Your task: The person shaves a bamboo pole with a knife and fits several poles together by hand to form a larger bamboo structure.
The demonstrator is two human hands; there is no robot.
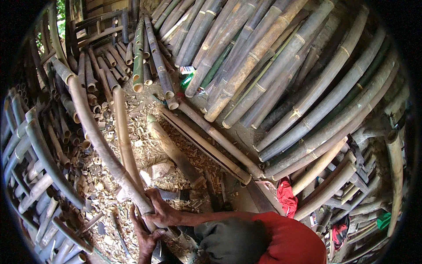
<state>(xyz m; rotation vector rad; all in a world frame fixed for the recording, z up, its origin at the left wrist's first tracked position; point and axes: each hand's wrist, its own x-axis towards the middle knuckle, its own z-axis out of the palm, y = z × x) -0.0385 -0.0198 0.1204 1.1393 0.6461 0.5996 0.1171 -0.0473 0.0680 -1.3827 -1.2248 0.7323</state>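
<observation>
A long bamboo pole (94, 125), smooth and pale brown, slants from the upper left down to my hands. My right hand (161, 211) is closed round its lower part, the thumb pointing left across it. Just below, my left hand (147, 237) holds the pole near its lower end, fingers up along its left side and thumb on the right. A second pale bamboo pole (123, 132) lies beside it. To the right of my hands is a grey, blade-like piece (169, 194), its far end hidden in shadow. The lower tip of the held pole is partly hidden.
Wood chips (101, 176) cover the ground. A short thick bamboo piece (173, 152) and a split length of bamboo (206, 143) lie ahead. Bamboo poles (259, 66) lean in a row at right; cut lengths (37, 191) are stacked left. A red cloth (286, 198) lies at right.
</observation>
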